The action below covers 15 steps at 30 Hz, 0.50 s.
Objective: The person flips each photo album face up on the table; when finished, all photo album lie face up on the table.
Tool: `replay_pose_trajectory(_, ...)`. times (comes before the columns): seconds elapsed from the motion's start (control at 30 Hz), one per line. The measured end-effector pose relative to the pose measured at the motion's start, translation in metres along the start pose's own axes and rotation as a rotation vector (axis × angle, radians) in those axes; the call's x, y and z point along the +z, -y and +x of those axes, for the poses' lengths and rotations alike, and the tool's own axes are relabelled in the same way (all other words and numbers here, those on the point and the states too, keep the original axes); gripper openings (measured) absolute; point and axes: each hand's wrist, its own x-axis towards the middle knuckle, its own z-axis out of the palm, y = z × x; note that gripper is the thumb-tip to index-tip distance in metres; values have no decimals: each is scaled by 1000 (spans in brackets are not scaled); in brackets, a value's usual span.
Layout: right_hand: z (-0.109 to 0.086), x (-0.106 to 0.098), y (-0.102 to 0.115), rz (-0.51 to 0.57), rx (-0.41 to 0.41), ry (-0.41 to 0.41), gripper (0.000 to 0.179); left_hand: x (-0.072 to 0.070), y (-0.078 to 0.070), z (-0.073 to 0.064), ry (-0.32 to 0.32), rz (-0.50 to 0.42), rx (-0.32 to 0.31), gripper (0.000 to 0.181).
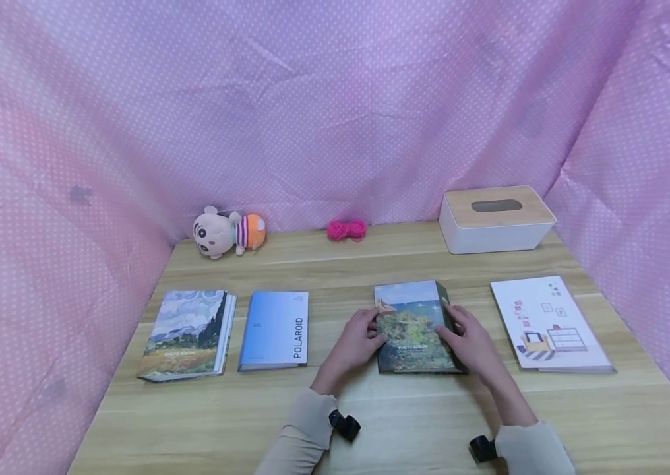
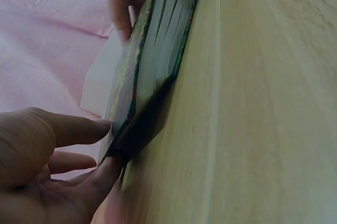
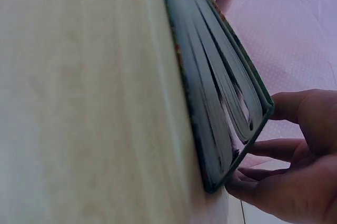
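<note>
A photo album (image 1: 409,323) with a painted seaside cover lies on the wooden table between both hands. My left hand (image 1: 359,340) holds its left edge, thumb at the cover and fingers along the side. On the opposite edge, my right hand (image 1: 473,343) grips the spine, its thumb on the cover. The left wrist view shows the album's page block (image 2: 163,34) and the left thumb (image 2: 79,129) against the cover edge. In the right wrist view, the right fingers (image 3: 279,150) touch the dark green spine; the pages fan slightly between the covers.
To the left lie a blue POLAROID album (image 1: 274,330) and a landscape-cover album (image 1: 183,333). A white illustrated album (image 1: 548,323) lies to the right. Along the back are a plush toy (image 1: 216,234), pink yarn (image 1: 347,229) and a tissue box (image 1: 496,221), before a pink curtain (image 1: 335,119).
</note>
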Motion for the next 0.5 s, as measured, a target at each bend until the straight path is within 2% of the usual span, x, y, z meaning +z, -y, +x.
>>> replay_pose_trajectory(0.13,-1,0,3,74,29,25,66,1,0,0,9,-10,4,58)
replay_pose_trajectory(0.33,-3,-3,6,178,31,40,68,1,1,1,2,-8,19,53)
replay_pose_trajectory(0.5,-3,-6,10,194,39,41,70,1,1,4,-1,9,15,46)
